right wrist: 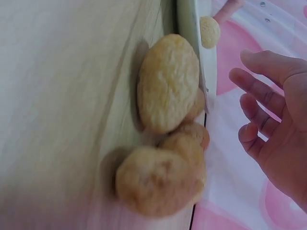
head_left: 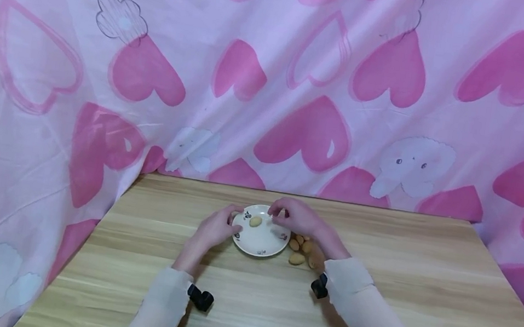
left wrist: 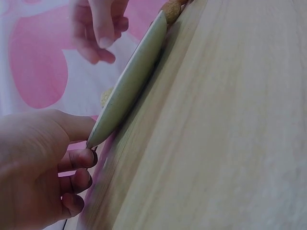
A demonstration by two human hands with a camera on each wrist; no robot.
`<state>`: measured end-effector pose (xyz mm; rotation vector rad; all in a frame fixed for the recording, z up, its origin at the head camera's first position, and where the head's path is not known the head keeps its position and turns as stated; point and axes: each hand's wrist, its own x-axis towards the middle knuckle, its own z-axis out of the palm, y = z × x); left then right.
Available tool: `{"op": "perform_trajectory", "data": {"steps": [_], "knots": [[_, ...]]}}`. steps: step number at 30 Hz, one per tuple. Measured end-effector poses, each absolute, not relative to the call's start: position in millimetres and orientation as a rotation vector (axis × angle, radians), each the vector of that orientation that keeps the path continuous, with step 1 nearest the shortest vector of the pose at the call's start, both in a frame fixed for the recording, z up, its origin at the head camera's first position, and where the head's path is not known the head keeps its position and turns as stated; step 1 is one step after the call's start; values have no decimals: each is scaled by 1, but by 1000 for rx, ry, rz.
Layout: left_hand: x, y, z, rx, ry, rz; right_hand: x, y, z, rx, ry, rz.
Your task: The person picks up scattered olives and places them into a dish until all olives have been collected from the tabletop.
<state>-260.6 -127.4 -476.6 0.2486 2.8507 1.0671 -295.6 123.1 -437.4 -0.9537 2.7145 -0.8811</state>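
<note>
A white plate with small dark motifs lies on the table, with one small pale potato on its far left part. My left hand grips the plate's left rim; in the left wrist view its thumb and index finger meet at the edge. Above the plate's right side hovers my right hand, fingers loosely bent and apart, with nothing between them in the right wrist view. Beside the plate's right edge sit several brownish potatoes, partly overlapping; the nearest potato is oval and wrinkled.
A wooden table extends under everything. Behind it and to the left hangs a pink cloth with hearts, meeting the table's back edge. Small black cameras are strapped at both wrists.
</note>
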Motion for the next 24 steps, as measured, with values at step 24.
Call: {"op": "perform_trajectory", "data": {"steps": [24], "knots": [[-262,-128,-478,249,2868,1043,-274,171,-436,-857,2757,-991]]}}
